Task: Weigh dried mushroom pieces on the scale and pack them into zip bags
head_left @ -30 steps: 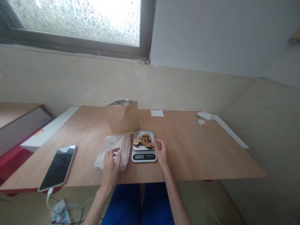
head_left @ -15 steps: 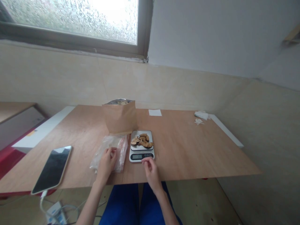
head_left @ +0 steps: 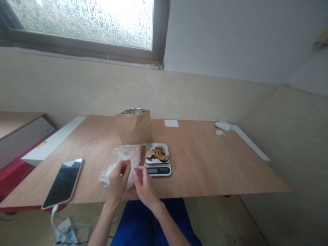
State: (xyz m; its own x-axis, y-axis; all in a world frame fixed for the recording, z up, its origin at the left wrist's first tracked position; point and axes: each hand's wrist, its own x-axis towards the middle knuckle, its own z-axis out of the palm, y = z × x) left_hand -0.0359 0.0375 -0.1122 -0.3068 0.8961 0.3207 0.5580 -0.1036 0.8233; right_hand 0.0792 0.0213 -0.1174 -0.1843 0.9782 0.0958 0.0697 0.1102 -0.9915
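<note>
Left hand and right hand at a crumpled clear plastic bag
Left fingers pinch it; right fingers curled, grip unclear.

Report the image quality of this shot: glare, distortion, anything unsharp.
Head view: the rain-speckled window blows out to white toward its right side; the wide lens slants the edges of the wooden tabletop; the clear plastic bag shows whitish glare that blurs its folds; the phone screen carries a pale reflection at its top; the digits on the kitchen scale are too small to read surely.
</note>
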